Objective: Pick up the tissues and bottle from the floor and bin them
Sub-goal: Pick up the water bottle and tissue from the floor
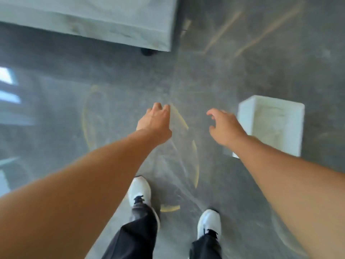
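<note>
A white rectangular bin (pixel 242 116) stands on the grey floor at the right, its open top facing me, with pale contents inside that are too blurred to name. My right hand (pixel 225 126) hovers just left of the bin, fingers spread and curled, holding nothing. My left hand (pixel 155 120) reaches forward over the floor near the middle, fingers loosely bent, holding nothing. No tissue or bottle shows on the floor in this blurred frame.
A pale grey block on a dark caster (pixel 147 51) fills the upper left. My two white shoes (pixel 140 191) (pixel 209 223) stand at the bottom. Yellow curved lines (pixel 196 161) mark the grey floor between hands and feet.
</note>
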The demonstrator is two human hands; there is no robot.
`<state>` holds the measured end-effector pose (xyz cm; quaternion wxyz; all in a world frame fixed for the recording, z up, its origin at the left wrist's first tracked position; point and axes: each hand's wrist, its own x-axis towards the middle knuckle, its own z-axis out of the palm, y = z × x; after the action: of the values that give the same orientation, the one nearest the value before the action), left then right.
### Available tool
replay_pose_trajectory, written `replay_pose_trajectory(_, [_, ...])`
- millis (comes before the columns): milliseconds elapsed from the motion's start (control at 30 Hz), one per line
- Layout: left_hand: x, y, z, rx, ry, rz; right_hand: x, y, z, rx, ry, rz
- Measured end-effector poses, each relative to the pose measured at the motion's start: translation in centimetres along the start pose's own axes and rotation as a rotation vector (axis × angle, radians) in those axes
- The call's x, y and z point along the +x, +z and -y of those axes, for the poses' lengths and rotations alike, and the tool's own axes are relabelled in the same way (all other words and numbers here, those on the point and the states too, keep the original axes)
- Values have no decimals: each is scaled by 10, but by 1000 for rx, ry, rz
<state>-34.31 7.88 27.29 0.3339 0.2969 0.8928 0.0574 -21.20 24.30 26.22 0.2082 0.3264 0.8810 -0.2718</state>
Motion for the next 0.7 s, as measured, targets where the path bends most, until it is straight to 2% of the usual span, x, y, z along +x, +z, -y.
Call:
replay_pose_trajectory(100, [-45,-34,93,23,-163,-61,24,7,104,-117,-256,51])
replay_pose_trajectory(167, [-88,-40,146,-14,-349,-110,27,11,168,-171,-375,80])
replay_pose_trajectory(300, [-183,-8,197,-250,-744,-209,-3,25,244,-306,-672,130])
replay_pose_trajectory(367, [-222,27,189,-416,-865,-249,-29,34,257,-395,-813,147])
replay_pose_trajectory(467, [-275,90,143,-675,-978,-288,-71,59,243,-579,-977,259])
replay_pose_trajectory(567, [-322,143,91,-858,-981,-280,-109,92,221,-831,-1135,405])
replay_pose_trajectory(700, [-395,208,56,-928,-958,-241,-178,159,212,-1004,-1265,525])
